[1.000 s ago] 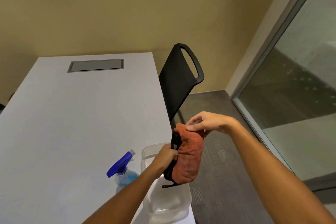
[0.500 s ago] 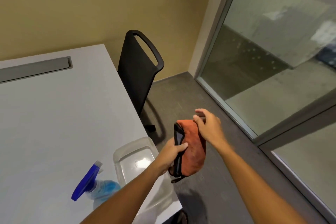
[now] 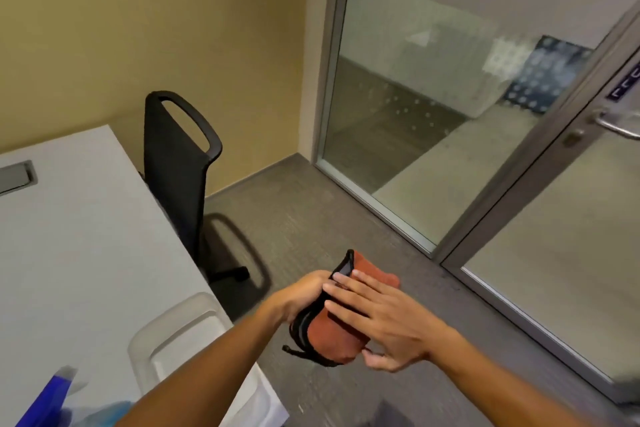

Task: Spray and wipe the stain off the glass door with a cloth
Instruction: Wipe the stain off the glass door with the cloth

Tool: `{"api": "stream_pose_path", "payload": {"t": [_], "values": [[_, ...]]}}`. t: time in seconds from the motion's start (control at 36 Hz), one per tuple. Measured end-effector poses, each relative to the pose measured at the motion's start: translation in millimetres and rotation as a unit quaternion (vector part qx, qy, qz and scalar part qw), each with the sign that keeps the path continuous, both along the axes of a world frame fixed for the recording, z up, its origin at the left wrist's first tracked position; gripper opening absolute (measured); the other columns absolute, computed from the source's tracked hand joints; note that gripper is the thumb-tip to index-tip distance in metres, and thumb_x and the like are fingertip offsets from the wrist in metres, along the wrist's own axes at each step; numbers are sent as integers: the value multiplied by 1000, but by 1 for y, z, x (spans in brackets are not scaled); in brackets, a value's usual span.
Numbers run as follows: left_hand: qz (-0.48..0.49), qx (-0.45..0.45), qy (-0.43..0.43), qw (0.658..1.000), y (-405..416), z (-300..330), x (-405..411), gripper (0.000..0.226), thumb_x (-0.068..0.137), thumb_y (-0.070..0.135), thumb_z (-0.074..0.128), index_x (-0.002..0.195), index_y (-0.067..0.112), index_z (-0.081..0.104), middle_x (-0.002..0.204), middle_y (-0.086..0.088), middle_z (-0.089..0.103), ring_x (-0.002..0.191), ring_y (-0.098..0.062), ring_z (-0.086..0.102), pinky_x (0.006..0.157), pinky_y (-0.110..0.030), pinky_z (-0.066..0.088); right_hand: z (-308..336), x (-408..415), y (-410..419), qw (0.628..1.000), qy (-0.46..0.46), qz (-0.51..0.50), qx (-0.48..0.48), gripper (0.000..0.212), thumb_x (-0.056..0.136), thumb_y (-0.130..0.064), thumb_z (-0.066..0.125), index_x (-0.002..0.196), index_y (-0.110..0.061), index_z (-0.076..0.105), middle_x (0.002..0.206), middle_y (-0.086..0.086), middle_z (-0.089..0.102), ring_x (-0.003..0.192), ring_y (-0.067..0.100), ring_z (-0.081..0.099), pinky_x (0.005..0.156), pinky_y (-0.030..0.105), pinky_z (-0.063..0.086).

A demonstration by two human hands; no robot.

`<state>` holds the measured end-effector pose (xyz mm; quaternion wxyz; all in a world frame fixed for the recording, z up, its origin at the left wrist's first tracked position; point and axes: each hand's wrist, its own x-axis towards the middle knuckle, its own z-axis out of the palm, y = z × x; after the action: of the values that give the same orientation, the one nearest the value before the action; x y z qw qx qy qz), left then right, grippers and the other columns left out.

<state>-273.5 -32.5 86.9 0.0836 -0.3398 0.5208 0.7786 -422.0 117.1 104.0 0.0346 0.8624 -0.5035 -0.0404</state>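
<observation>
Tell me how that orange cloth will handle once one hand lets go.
The orange cloth is folded and looks soft, so it would likely flop open and droop. It seems light: the left hand grips it at one edge while the right hand lies over it. Its fuzzy-looking surface probably won't slip.

— What's on the white table (image 3: 86,253) beside me?
— A clear plastic container (image 3: 180,340) at its near corner, and a blue-topped spray bottle (image 3: 48,399) just left of it.
— And on the grey carpet floor (image 3: 311,218)?
— My black chair (image 3: 180,163) stands there, against the table's edge.
</observation>
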Motion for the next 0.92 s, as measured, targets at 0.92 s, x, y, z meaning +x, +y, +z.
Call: {"api": "stream_pose_path", "payload": {"t": [0.92], "values": [[-206, -665, -7, 718, 113, 50, -325, 61, 95, 55, 47, 143, 18, 44, 144, -2, 49, 137, -21, 43, 111, -36, 38, 35, -266, 205, 909, 10, -309, -278, 40, 110, -27, 28, 142, -37, 50, 145, 1, 57, 129, 24, 57, 99, 38, 53]]}}
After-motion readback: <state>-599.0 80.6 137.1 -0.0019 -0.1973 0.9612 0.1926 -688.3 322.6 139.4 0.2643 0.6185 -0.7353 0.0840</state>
